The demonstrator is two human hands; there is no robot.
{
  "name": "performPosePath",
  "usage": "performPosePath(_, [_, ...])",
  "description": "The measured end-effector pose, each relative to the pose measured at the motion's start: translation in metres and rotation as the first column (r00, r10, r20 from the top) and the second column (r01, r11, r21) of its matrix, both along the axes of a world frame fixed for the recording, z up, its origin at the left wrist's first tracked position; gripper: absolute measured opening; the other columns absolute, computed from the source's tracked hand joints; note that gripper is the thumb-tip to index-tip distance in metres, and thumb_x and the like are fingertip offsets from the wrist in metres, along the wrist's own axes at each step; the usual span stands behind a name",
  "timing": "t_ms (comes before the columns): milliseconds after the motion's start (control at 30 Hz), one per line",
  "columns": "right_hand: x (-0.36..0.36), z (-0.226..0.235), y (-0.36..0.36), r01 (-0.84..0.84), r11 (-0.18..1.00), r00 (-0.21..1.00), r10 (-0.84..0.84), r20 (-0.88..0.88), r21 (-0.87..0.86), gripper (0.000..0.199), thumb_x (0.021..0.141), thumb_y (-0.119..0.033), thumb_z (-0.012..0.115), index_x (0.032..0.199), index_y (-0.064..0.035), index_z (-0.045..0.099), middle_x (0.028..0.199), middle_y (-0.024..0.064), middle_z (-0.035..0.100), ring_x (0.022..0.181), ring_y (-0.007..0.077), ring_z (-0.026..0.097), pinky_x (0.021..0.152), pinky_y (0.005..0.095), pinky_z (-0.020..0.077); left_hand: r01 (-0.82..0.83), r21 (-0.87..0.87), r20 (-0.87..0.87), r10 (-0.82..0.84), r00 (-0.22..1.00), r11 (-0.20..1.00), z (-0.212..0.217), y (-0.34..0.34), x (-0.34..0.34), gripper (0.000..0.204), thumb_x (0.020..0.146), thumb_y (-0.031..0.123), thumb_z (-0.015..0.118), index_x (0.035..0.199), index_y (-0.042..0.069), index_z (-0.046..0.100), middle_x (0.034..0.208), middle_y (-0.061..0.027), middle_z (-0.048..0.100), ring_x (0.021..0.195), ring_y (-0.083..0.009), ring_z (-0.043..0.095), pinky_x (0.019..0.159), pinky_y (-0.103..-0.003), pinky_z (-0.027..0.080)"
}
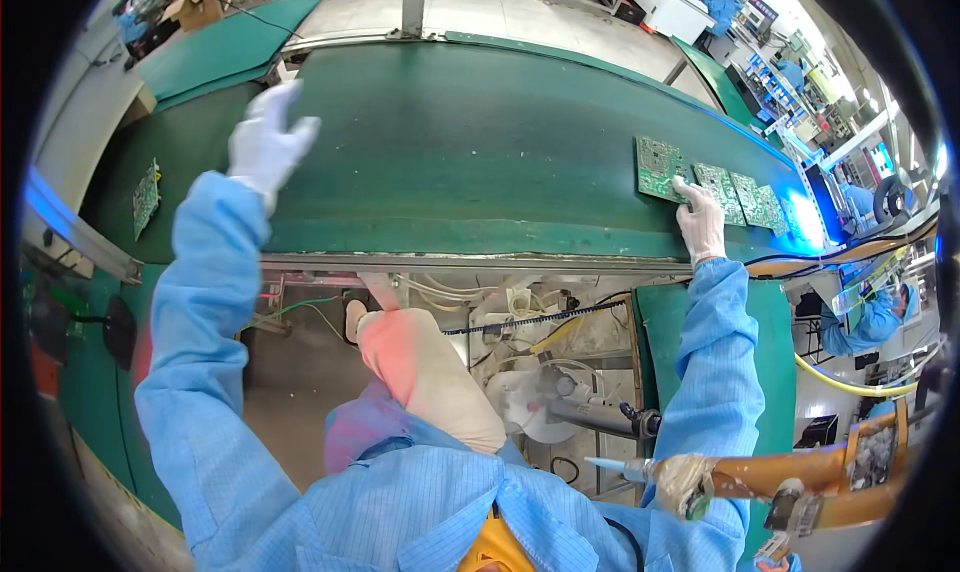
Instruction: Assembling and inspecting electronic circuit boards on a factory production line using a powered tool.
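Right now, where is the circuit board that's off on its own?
In the head view, the lone circuit board lies at the far left of the green work surface, left of the gloved left hand.

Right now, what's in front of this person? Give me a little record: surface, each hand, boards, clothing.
Surface: long green worktop
Left hand: white glove, fingers spread, nothing visibly held
Right hand: white glove, fingertips at a corner of a green circuit board; grip unclear
Other boards: several more in a row to its right; one at far left
Clothing: light blue coat
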State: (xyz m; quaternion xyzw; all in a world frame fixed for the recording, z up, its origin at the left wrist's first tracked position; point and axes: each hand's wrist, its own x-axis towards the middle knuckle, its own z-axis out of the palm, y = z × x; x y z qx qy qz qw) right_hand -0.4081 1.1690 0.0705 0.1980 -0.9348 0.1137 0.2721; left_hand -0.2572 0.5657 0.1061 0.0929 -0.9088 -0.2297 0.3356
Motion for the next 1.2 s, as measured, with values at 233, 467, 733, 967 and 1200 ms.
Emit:
performPosePath(233, [0.057, 0.036, -0.104, -0.061, 0.998, 0.992, 0.063, 0.113, -0.022, 0.027, 0.077, -0.015, 0.065, 0.103, -0.0129, 0.070, 0.098, 0.0150, 0.065, 0.090, 0.0312, 0.063, 0.080, 0.0377, 0.0495, 0.490, -0.286, 0.198, -0.450, 0.871, 0.823, 0.012, 0.206, -0.034, 0.072, 0.081, 0.042, 0.063, 0.140, 0.008, 0.039, 0.146, -0.0190, 0.037, 0.137, -0.0337, 0.033, 0.112, -0.039, 0.031])
performPosePath(467, [0.100, 0.057, -0.170, -0.133, 0.869, 0.819, 0.367, 0.441, -0.476, 0.054, 0.088, -0.036, 0.061, 0.129, -0.0019, 0.052, 0.116, 0.0170, 0.059, 0.094, 0.0277, 0.061, 0.086, 0.0364, 0.0486, 0.456, -0.363, 0.274, -0.374, 0.886, 0.813, 0.001, 0.257, -0.050, 0.055, 0.078, 0.031, 0.069, 0.127, 0.011, 0.053, 0.107, -0.0093, 0.062, 0.100, -0.0277, 0.061, 0.085, -0.040, 0.049])
performPosePath(733, [0.133, 0.073, -0.144, 0.127, 0.383, 0.598, 0.706, 0.379, -0.915, 0.055, 0.097, -0.043, 0.045, 0.138, -0.0060, 0.044, 0.120, 0.0157, 0.055, 0.096, 0.0218, 0.059, 0.084, 0.0349, 0.0483, 0.486, 0.869, -0.390, -0.475, 0.789, 0.093, 0.013, 0.180, 0.030, 0.036, 0.090, 0.023, 0.066, 0.119, 0.004, 0.057, 0.104, -0.0050, 0.067, 0.084, -0.0145, 0.067, 0.068, -0.027, 0.054])
performPosePath(967, [0.187, 0.086, -0.120, 0.196, 0.388, 0.442, 0.785, 0.434, -0.901, 0.049, 0.095, -0.039, 0.050, 0.129, -0.0041, 0.054, 0.113, 0.0094, 0.060, 0.094, 0.0177, 0.057, 0.083, 0.0322, 0.0471, 0.627, 0.595, -0.236, -0.637, 0.734, 0.502, -0.011, 0.111, 0.132, 0.034, 0.096, 0.004, 0.048, 0.129, -0.006, 0.046, 0.125, -0.0156, 0.057, 0.112, -0.0234, 0.058, 0.097, -0.036, 0.049])
performPosePath(1200, [0.201, 0.049, -0.099, -0.070, 0.061, 0.433, 0.901, 0.024, -0.996, 0.041, 0.093, -0.024, 0.061, 0.124, 0.0022, 0.055, 0.103, 0.0147, 0.064, 0.085, 0.0203, 0.066, 0.074, 0.0296, 0.0572, 0.519, 0.735, -0.219, -0.572, 0.791, 0.436, -0.109, 0.005, 0.219, 0.045, 0.096, 0.029, 0.053, 0.136, 0.008, 0.046, 0.132, -0.0099, 0.053, 0.106, -0.0197, 0.060, 0.085, -0.029, 0.051])
